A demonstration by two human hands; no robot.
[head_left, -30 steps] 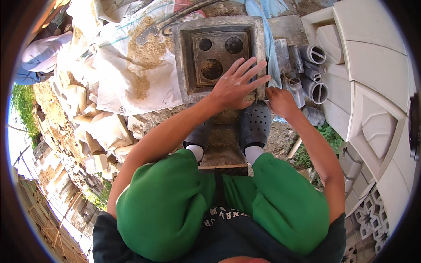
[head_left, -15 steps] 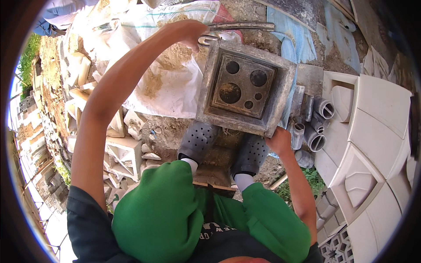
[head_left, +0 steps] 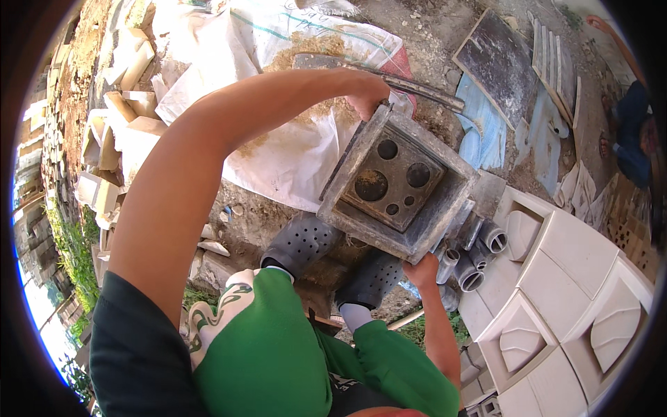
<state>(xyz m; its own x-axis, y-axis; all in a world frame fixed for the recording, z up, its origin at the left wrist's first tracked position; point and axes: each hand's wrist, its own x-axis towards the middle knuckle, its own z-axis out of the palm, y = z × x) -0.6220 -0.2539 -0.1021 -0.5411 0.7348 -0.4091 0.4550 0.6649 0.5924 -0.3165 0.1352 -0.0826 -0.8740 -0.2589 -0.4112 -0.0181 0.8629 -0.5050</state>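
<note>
A heavy, worn square mould box [head_left: 435, 240], grey and caked with dirt, is tilted in front of my shins, its open side facing me. Deep inside sits a square plate [head_left: 401, 194] with several round dark holes or discs of different sizes. My left hand [head_left: 368, 94] is closed at the far corner of the box, where its fingertips are partly hidden. At the near corner my right hand [head_left: 422, 270] grips the rim, thumb against the edge. Just beyond my left hand lies a long narrow metal bar [head_left: 424, 92].
Dirt-strewn white sacking [head_left: 278, 170] spreads to the left, broken pale blocks [head_left: 135, 66] beyond it. Grey tubes [head_left: 471, 279] lie right of the box, beside stacked cream blocks [head_left: 570, 257]. A dark board [head_left: 497, 66] rests at the far right, near another person [head_left: 633, 132].
My left hand has moved from beside the loop handle onto the far corner of the box. The box has turned slightly clockwise in view. My right hand still holds the near corner.
</note>
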